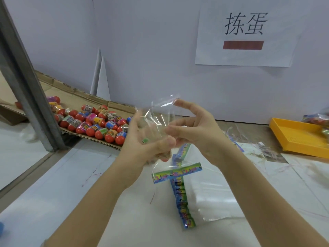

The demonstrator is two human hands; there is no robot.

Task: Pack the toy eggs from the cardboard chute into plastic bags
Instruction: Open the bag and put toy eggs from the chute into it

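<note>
White paper sign point(245, 32) with two black characters and a red-brown bar hung on the pale wall point(142, 50), grey metal post point(30, 97) stood at left, yellow tray point(293, 138) lay at right on the white table point(44, 202), thin plastic scraps point(267, 150) just beside it

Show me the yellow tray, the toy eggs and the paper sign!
yellow tray point(299, 136): head view, its bare floor.
toy eggs point(96, 122): head view, middle of the pile.
paper sign point(245, 57): head view, blank strip under the red bar.

White table point(71, 202) carries cardboard chute point(74, 93) at left, stack of plastic bags point(180, 198) at centre, yellow tray point(299, 138) at right, scrap strips point(267, 150) beside tray
</note>
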